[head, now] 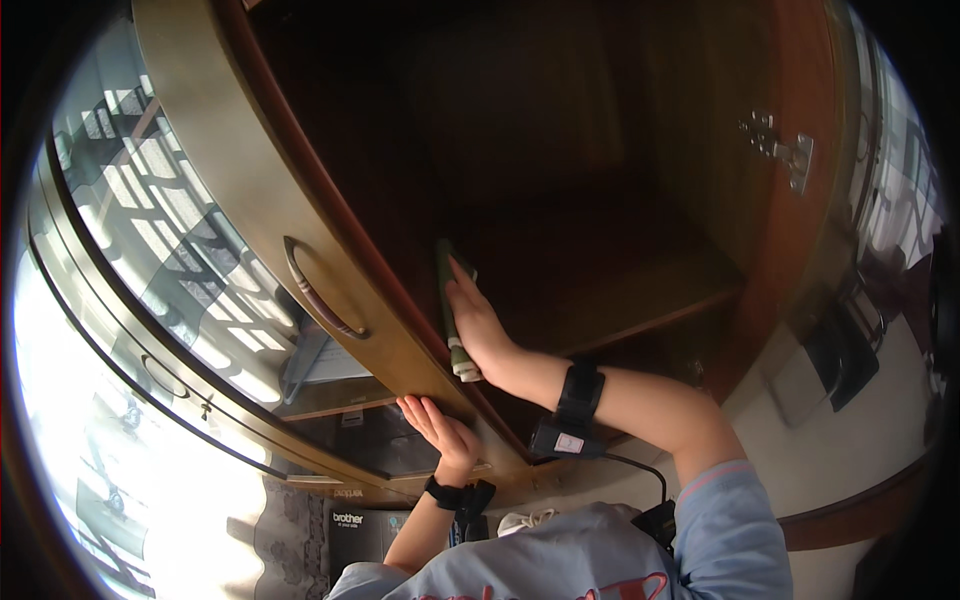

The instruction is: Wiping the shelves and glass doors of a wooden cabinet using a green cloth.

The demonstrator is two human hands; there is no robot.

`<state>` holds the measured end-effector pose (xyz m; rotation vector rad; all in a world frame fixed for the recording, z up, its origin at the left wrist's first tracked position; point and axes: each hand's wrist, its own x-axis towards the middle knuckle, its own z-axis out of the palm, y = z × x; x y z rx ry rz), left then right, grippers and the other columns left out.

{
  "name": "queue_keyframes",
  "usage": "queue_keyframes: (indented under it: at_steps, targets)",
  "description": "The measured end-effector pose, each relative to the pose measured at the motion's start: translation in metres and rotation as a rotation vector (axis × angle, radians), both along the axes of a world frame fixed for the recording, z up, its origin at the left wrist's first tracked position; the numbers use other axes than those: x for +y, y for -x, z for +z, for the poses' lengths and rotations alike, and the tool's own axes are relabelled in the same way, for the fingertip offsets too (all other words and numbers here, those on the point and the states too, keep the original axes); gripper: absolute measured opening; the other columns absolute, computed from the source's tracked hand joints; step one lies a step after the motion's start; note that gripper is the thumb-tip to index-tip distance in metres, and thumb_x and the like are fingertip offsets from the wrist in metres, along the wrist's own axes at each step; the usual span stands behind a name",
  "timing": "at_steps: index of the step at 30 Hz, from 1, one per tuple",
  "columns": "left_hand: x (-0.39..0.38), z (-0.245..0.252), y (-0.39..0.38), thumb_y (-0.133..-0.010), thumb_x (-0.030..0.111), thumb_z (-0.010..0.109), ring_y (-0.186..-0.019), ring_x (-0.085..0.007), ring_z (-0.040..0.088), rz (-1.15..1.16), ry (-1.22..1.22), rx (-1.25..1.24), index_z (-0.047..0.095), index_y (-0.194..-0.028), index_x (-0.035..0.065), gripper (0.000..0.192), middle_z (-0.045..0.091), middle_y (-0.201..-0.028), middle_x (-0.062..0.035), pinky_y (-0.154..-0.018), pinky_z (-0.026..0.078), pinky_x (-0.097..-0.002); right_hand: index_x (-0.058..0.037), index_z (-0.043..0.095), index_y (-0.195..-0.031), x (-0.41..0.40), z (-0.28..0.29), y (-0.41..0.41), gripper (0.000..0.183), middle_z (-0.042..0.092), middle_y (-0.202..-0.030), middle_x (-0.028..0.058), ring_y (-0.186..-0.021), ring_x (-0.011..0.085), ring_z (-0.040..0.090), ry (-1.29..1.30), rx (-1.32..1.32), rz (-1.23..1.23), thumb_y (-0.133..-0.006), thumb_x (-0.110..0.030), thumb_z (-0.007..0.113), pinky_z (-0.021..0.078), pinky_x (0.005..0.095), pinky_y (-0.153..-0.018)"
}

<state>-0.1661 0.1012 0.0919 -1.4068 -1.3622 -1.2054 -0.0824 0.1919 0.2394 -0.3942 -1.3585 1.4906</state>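
My right hand [480, 326] presses a folded green cloth [457, 345] against the inner side of a wooden cabinet's left part, at the edge of its dark interior [525, 247]. My left hand [442, 435] lies with its fingers extended on the wooden frame of the glass-paned door [405, 352], below the curved metal handle [322, 296]. Nothing shows in the left hand. Both wrists wear black straps; a small black box sits on the right one. Part of the cloth is hidden behind the right hand.
A wooden shelf [660, 311] crosses the cabinet interior. A metal hinge [784, 150] is on its right side. Papers [337, 364] show behind the glass. A black Brother box [360, 532] stands below, beside a patterned curtain [289, 525]. A black chair [840, 360] is at the right.
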Motion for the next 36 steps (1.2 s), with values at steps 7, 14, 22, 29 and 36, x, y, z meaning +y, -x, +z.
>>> queue_keyframes:
  at_steps: [7,14,22,29,36]
  targets:
    - [0.005,-0.003,0.002,-0.08,-0.001,0.028,-0.122,-0.0452,0.018,0.034,-0.004,0.023,0.024,-0.125,-0.0107,0.047,0.019,-0.132,-0.029,-0.099,0.015,-0.0524,-0.0121,0.026,-0.132,0.008,0.029,0.008,0.048,0.033,-0.131,0.0088,-0.117,0.019,0.033,0.282,0.012,0.085,-0.084,-0.013,0.025,0.0256,0.0277,-0.096]
    - [0.007,-0.007,0.003,-0.072,-0.006,0.031,-0.119,-0.0489,0.024,0.053,-0.089,0.047,0.031,-0.122,-0.0107,0.05,0.026,-0.129,-0.029,-0.097,0.018,-0.054,-0.0085,0.022,-0.133,0.018,0.093,0.008,0.05,0.019,-0.139,0.01,-0.127,0.0198,0.019,-0.162,0.146,0.139,-0.085,-0.015,0.033,0.0172,0.0264,-0.1]
    - [0.006,-0.015,0.004,-0.074,-0.004,0.032,-0.118,-0.0491,0.025,0.081,-0.111,0.07,0.033,-0.12,-0.0108,0.047,0.028,-0.129,-0.0283,-0.096,0.021,-0.0548,-0.0063,0.016,-0.134,0.043,0.092,0.01,0.052,0.018,-0.138,0.0132,-0.128,0.0216,0.016,-0.335,0.196,0.098,-0.088,-0.025,0.032,0.0142,0.0274,-0.102]
    - [0.009,-0.015,0.005,-0.074,-0.003,0.032,-0.118,-0.0483,0.026,0.072,-0.136,0.047,0.035,-0.119,-0.0098,0.045,0.03,-0.128,-0.0267,-0.095,0.022,-0.0547,-0.0015,0.011,-0.134,0.068,0.038,0.027,0.057,0.012,-0.14,0.0133,-0.129,0.0211,0.011,-0.227,0.011,0.121,-0.09,-0.034,0.03,0.0101,0.0267,-0.103]
    - [0.008,-0.013,0.003,-0.072,-0.005,0.032,-0.117,-0.049,0.026,0.069,-0.123,0.029,0.035,-0.119,-0.0091,0.047,0.03,-0.128,-0.0262,-0.094,0.022,-0.0552,-0.0008,0.025,-0.13,0.063,0.037,0.025,0.046,0.021,-0.137,0.015,-0.127,0.0223,0.02,-0.125,0.019,0.06,-0.091,-0.025,0.032,0.0175,0.0269,-0.102]
